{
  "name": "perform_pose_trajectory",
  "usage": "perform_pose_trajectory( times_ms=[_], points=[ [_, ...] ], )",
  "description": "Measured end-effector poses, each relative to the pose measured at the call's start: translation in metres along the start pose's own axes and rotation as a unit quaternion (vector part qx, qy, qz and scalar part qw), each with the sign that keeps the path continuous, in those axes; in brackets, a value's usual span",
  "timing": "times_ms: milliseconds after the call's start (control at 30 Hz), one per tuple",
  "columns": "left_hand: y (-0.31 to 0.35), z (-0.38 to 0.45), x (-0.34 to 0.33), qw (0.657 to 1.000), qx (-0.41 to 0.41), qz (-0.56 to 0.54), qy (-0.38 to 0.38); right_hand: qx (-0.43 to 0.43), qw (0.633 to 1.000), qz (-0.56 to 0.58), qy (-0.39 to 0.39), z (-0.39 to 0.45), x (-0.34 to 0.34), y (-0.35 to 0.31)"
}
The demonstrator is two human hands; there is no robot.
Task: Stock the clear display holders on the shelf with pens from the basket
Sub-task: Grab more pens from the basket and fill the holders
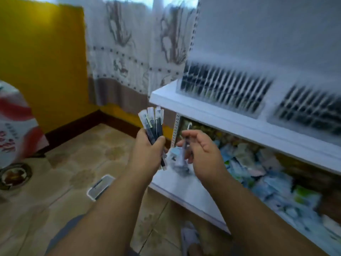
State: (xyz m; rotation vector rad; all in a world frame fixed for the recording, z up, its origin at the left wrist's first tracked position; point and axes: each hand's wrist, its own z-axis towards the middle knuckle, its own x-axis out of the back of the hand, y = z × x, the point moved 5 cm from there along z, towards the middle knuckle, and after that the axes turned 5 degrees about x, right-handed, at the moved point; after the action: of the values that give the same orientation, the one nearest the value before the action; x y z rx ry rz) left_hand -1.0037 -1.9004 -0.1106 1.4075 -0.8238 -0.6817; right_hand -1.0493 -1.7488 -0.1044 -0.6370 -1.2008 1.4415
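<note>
My left hand (147, 150) grips a bunch of black pens in clear sleeves (152, 122), held upright in front of the shelf's left end. Just to its right, my right hand (201, 152) pinches a single wrapped pen (185, 143), blurred by motion. Two clear display holders stand on the upper white shelf (184, 106): the left holder (221, 85) and the right holder (310, 109), both filled with rows of dark pens. A small white basket (100, 186) lies on the tiled floor below my left forearm with a pen or two inside.
The lower shelf (177, 189) carries a heap of pale packaged goods (267, 170). A patterned curtain (132, 52) and a yellow wall (42, 61) stand behind. A red-and-white sack (14, 122) and a round dish (15, 175) are at the left. A slippered foot (190, 239) is below.
</note>
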Motion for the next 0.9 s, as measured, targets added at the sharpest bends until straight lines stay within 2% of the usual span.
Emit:
perform_pose_trajectory(
  times_ms=[67,167,300,600,733,900],
  points=[
    [0.035,-0.031,-0.025,0.998,-0.043,-0.015,-0.03,0.012,0.999,0.027,0.03,-0.017,0.041,-0.036],
    [0.075,-0.067,-0.065,0.993,-0.078,-0.014,-0.084,0.021,0.996,0.009,0.088,-0.039,0.098,-0.075],
    [0.11,-0.094,-0.121,0.983,-0.114,0.006,-0.147,0.034,0.979,-0.045,0.197,-0.061,0.162,-0.093],
    [0.139,-0.125,-0.26,0.948,-0.155,0.046,-0.275,0.04,0.898,-0.233,0.371,-0.073,0.291,-0.072],
    [0.137,-0.128,-0.321,0.941,-0.126,0.035,-0.313,0.003,0.879,-0.252,0.406,-0.074,0.345,-0.053],
    [0.135,-0.122,-0.372,0.936,-0.096,0.039,-0.336,-0.001,0.859,-0.254,0.444,-0.068,0.393,-0.039]
  ],
)
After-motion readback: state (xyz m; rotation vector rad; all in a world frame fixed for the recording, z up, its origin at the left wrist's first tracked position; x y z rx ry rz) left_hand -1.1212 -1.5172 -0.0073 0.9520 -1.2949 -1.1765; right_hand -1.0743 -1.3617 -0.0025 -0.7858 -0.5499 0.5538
